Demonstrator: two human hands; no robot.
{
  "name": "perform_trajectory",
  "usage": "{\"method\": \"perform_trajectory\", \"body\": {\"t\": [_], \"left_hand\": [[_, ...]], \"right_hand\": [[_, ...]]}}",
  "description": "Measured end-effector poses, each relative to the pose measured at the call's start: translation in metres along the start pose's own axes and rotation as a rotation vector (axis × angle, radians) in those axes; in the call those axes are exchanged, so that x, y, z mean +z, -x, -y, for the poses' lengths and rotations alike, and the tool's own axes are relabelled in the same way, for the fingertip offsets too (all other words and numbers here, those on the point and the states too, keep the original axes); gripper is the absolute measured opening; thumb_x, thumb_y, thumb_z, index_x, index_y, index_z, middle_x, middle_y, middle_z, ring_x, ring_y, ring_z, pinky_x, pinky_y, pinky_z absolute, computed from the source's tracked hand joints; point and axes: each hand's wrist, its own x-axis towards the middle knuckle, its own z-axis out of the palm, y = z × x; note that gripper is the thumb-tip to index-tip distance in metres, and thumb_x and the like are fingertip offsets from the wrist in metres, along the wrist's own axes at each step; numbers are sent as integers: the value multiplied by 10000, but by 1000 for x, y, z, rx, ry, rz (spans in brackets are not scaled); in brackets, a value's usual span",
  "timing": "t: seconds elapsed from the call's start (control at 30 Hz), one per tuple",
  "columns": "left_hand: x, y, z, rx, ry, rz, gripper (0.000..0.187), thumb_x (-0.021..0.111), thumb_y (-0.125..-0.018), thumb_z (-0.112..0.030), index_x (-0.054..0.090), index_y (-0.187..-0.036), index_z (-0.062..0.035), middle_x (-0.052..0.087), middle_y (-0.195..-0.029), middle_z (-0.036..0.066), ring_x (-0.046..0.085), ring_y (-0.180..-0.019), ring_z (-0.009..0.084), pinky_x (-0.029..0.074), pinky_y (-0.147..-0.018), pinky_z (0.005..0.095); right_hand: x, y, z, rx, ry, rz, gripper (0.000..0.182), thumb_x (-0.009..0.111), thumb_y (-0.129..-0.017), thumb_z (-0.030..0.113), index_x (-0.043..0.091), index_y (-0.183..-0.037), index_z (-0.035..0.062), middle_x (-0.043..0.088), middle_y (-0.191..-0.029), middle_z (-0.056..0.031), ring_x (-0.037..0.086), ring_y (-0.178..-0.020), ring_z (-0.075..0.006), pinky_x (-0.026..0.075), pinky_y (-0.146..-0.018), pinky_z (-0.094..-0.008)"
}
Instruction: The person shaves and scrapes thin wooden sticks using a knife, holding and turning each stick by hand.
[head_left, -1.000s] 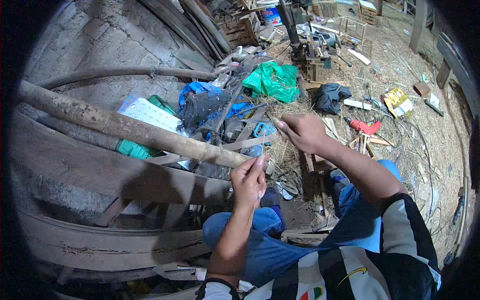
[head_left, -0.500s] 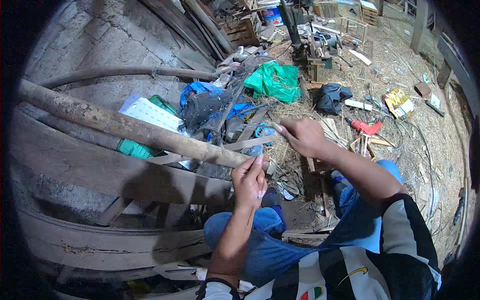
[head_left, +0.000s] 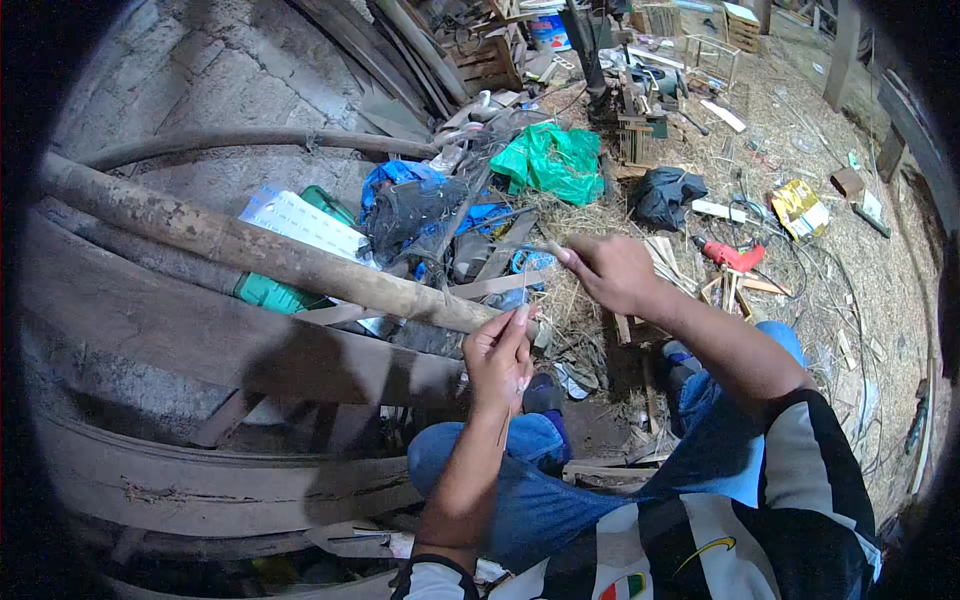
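Observation:
My left hand [head_left: 497,360] is raised in front of me near the end of a bamboo pole [head_left: 300,265]. Its thumb and fingers pinch a thin pale strip [head_left: 525,285] that sticks upward from the fingertips. My right hand [head_left: 612,272] is a little higher and to the right, its fingers curled and thumb pointing left towards the top of the strip. Something small and light seems to be at that thumb tip, but I cannot make out what. The two hands are apart.
A red power drill [head_left: 730,255] lies on the straw-strewn floor to the right, near a black bag [head_left: 668,195]. A green plastic bag [head_left: 548,165] lies ahead. Long wooden beams [head_left: 200,310] run along the left. Cables and wood scraps litter the ground.
My right hand has turned slightly, with its fingers shifting a little. The left hand stays in about the same place, pinching the strip.

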Motion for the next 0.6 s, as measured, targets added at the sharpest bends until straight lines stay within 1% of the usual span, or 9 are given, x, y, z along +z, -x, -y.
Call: {"method": "perform_trajectory", "body": {"t": [0.03,0.13,0.17,0.23,0.27,0.4,0.47,0.5,0.6], "left_hand": [[0,-2,2,18,-34,-30,257,638,-971,-169,685,-1086,56,439,-517,-35,322,-339,45,274,-305,222],[-2,-2,5,53,-88,-60,234,660,-959,-162,705,-1081,32,464,-523,-34,346,-351,34,268,-316,219],[-1,-3,5,76,-107,-58,218,673,-952,-157,719,-1076,16,485,-525,-31,363,-356,28,266,-327,217],[1,-2,7,85,-121,-71,217,670,-953,-153,718,-1077,18,486,-524,-31,364,-356,27,264,-326,218],[2,-1,8,95,-132,-86,215,668,-954,-148,718,-1078,21,486,-522,-32,366,-356,27,261,-326,219],[-4,0,9,100,-115,-27,222,643,-968,-157,711,-1071,27,451,-522,-36,327,-346,37,277,-300,221],[-2,3,4,51,-85,20,224,632,-973,-155,704,-1064,36,440,-512,-33,312,-334,41,274,-297,224],[-1,1,4,54,-85,23,224,632,-973,-155,704,-1064,36,440,-512,-33,312,-334,41,274,-297,224],[1,-1,2,14,-38,7,241,621,-981,-171,690,-1061,46,426,-499,-28,302,-325,48,270,-293,226]], "right_hand": [[-1,4,7,-2,2,4,358,485,-999,430,599,-886,111,626,-701,-172,624,-664,-404,462,-565,-520],[5,16,18,-187,7,-16,329,483,-989,407,612,-911,115,683,-760,-162,662,-675,-388,499,-576,-525],[5,18,21,-184,7,-18,329,483,-989,407,612,-911,115,683,-760,-162,662,-675,-388,499,-576,-525],[3,21,29,-216,8,97,266,520,-979,355,589,-923,104,643,-758,-140,646,-690,-380,471,-554,-509],[10,21,25,-243,13,70,254,519,-978,347,580,-922,108,644,-748,-137,648,-685,-378,474,-542,-509],[12,9,8,-194,34,-31,335,484,-987,421,618,-909,125,683,-750,-151,662,-658,-389,503,-561,-526],[1,-4,-3,31,76,53,349,475,-993,434,608,-915,121,676,-736,-149,658,-655,-391,496,-555,-527],[-1,-3,0,31,78,50,349,475,-993,434,608,-915,121,676,-736,-149,658,-655,-391,496,-555,-527],[2,8,12,-146,-9,-76,351,481,-990,433,603,-919,112,669,-713,-149,654,-647,-391,488,-545,-528]]}}
